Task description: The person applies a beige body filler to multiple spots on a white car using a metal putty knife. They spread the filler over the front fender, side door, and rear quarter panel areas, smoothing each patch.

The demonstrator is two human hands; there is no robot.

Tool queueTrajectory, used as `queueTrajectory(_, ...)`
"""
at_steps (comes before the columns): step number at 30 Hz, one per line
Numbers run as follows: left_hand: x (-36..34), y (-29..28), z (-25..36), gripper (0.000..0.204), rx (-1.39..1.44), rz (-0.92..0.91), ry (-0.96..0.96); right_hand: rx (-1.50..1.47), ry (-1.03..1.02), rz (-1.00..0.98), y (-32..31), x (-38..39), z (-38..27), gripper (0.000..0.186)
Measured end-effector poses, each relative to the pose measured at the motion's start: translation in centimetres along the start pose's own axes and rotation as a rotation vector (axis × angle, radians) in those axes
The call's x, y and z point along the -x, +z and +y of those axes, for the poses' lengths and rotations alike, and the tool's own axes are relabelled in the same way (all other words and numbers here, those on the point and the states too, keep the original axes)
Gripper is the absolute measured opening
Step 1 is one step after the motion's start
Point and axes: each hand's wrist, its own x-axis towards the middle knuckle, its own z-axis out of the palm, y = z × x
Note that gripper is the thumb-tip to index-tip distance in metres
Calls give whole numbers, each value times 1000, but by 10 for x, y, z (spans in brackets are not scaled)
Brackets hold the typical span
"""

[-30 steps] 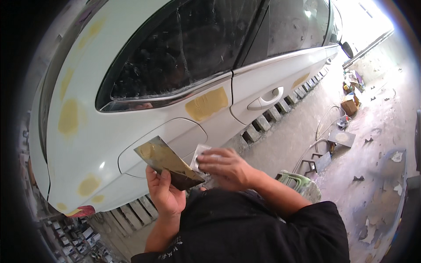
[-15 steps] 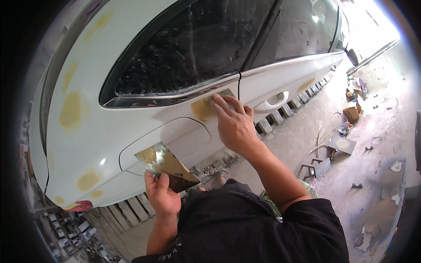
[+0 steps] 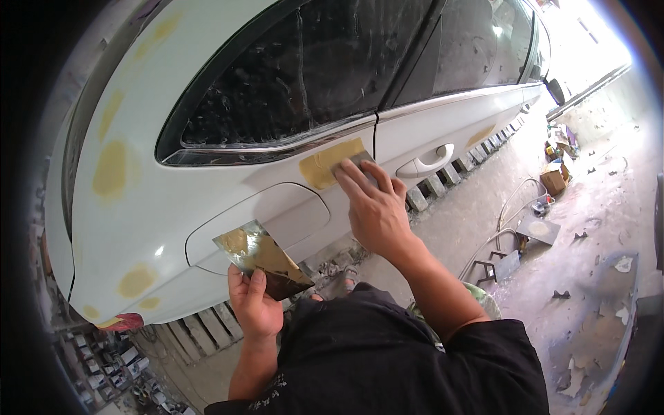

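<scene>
My right hand presses a flat dark spreader against the white car, fingers bent over its back. Its edge lies on a patch of yellow body filler between the rear window and the fuel flap. In front of the rear panel, my left hand grips a thin metal plate by its lower edge, thumb on top. Yellow filler is smeared over the plate's upper face. More filler patches mark the car's rear end.
A door handle is just right of my right hand. Grey blocks line the floor along the car. To the right are hoses, a cardboard box and scattered scraps. Small boxes crowd the lower left.
My right hand has moved slightly right and down with the spreader, uncovering a wider yellow filler patch. The left hand and its plate have barely moved.
</scene>
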Motion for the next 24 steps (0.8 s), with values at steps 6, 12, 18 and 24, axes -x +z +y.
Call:
queueTrajectory(6, 4, -9, -2, 34, -49, 45, 39, 11, -25, 6, 17, -25, -11, 60)
queueTrajectory(12, 5, -18, -1, 35, -34, 37, 28, 48, -56, -51, 18, 7, -12, 63)
queueTrajectory(18, 4, -17, -2, 33, -16, 37, 17, 19, -39, -1, 1, -12, -10, 62)
queueTrajectory(24, 3, -23, -4, 34, -19, 39, 26, 39, -44, -49, 10, -30, -33, 58)
